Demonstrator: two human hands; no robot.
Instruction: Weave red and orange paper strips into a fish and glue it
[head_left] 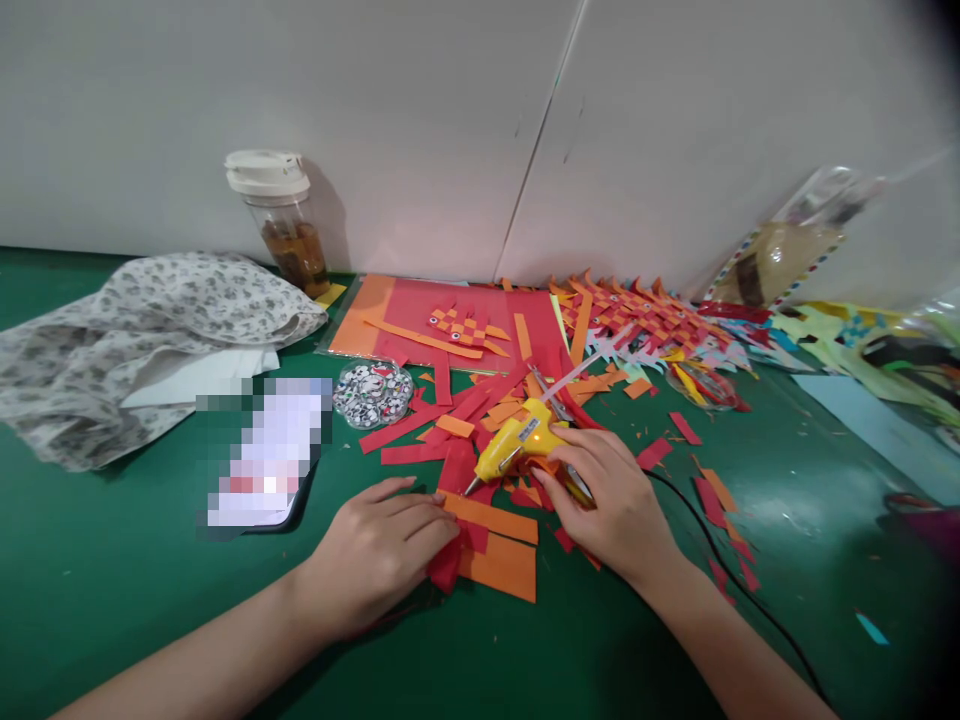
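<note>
In the head view my right hand [611,490] grips a yellow hot glue gun [517,440], with a clear glue stick [589,372] poking from its back. The gun's nozzle tip is at the upper edge of an orange paper strip [499,517]. My left hand [386,550] holds the left end of the interlaced red and orange paper strips [499,572], its fingers over them and the thumb hidden. Loose red and orange strips [412,455] lie just beyond both hands. A finished-looking woven paper fish [459,325] rests on a plastic-covered pack of red and orange paper [367,310].
Left of the hands are a phone [277,450], a round container of googly eyes [373,392], a patterned cloth [187,300] and a drink bottle [289,225]. More woven paper fish [660,320] are piled at the back right. A black cord [724,550] runs along the right.
</note>
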